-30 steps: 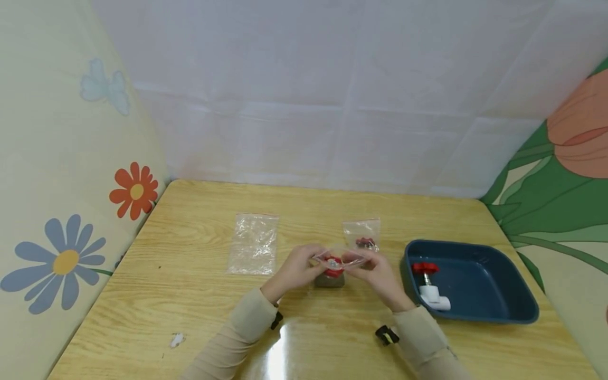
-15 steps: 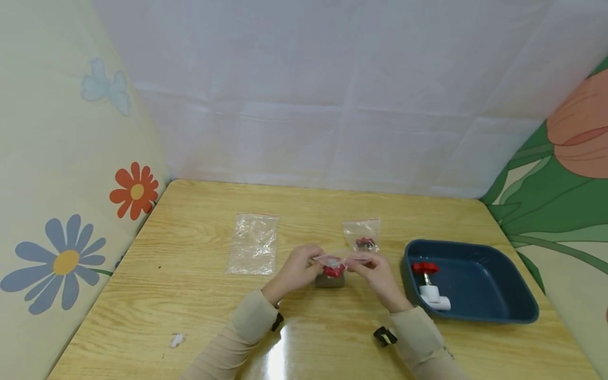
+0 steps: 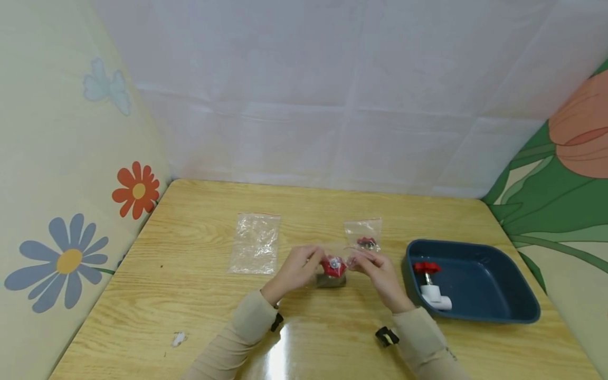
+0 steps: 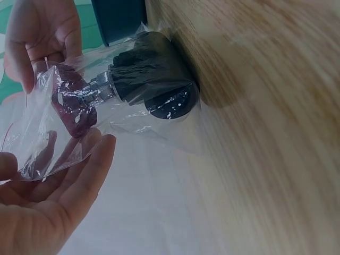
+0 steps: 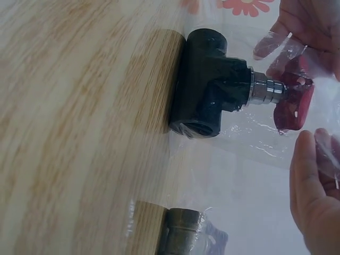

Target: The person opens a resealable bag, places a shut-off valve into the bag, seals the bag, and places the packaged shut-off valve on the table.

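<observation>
A valve with a dark grey tee body [image 5: 199,85], metal stem and red handwheel [image 3: 334,265] stands on the table inside a clear zip bag [image 4: 127,125]. My left hand [image 3: 296,270] pinches one side of the bag's top between thumb and fingers, level with the handwheel. On the opposite side, my right hand [image 3: 378,273] pinches the film near the mouth. In the left wrist view, the bag wraps loosely over the whole valve, its reddish seal line beyond the wheel.
Behind stands a smaller bagged valve with a red wheel [image 3: 366,243]. A flat clear bag [image 3: 255,244] lies at left. The blue basin [image 3: 494,316] at right holds a white valve [image 3: 431,295] with a red handwheel.
The bag's mouth, spread wide and then drawn flat between my hands, now sits looser, with film gathered at the right hand. More of the handwheel's top shows between the hands.
</observation>
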{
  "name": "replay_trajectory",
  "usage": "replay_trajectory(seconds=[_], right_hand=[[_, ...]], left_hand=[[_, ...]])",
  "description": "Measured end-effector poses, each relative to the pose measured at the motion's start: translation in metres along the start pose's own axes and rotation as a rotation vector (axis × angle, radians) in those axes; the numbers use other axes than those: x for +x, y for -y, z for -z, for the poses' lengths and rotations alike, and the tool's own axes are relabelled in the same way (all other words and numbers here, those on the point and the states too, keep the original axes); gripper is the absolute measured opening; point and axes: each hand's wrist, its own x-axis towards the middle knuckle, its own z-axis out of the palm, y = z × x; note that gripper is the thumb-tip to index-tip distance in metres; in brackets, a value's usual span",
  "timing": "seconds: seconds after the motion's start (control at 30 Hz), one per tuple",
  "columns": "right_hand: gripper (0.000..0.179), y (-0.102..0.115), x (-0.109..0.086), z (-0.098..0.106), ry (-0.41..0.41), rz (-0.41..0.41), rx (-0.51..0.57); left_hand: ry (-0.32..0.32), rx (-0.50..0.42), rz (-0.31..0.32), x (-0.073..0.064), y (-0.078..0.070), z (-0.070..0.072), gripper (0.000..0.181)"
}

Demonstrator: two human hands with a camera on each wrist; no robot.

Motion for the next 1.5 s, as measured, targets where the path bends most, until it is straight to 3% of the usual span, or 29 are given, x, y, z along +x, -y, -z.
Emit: replay_trajectory(seconds=[0.13,0.27,0.37,0.5,0.73,0.87,1.17,1.5], right_hand=[[0.015,-0.0010,-0.0004,0.0000,0.002,0.019,0.030],[0.028,-0.0004,-0.0001,-0.0003,0.012,0.019,0.012],[0.030,0.0001,0.0005,-0.0004,0.008,0.004,-0.013],[0.020,-0.0009,0.0011,-0.0010,-0.033,0.004,-0.018],[0.009,-0.0041,0.0013,-0.0006,-0.097,0.044,0.047],[0.011,-0.0054,0.0015,-0.0012,-0.111,0.051,0.056],[0.018,-0.0070,0.0008,-0.0039,-0.130,0.092,0.041],[0.016,-0.0097,0.0013,-0.0029,-0.136,0.123,0.045]], left_hand=[[-0.035,-0.048,-0.012,-0.0006,0.0004,-0.0005,0.030],[-0.057,-0.123,-0.023,-0.0012,-0.0045,0.0007,0.024],[-0.076,-0.102,-0.020,-0.0008,-0.0046,0.0014,0.020],[-0.110,-0.061,-0.040,0.0002,0.0008,0.0005,0.018],[-0.162,-0.076,-0.037,-0.0002,0.0010,0.0002,0.016],[-0.178,-0.089,-0.040,-0.0001,0.0032,-0.0006,0.016],[-0.202,-0.029,-0.039,-0.0006,0.0037,-0.0018,0.014],[-0.215,-0.080,-0.032,-0.0011,0.0031,-0.0026,0.014]])
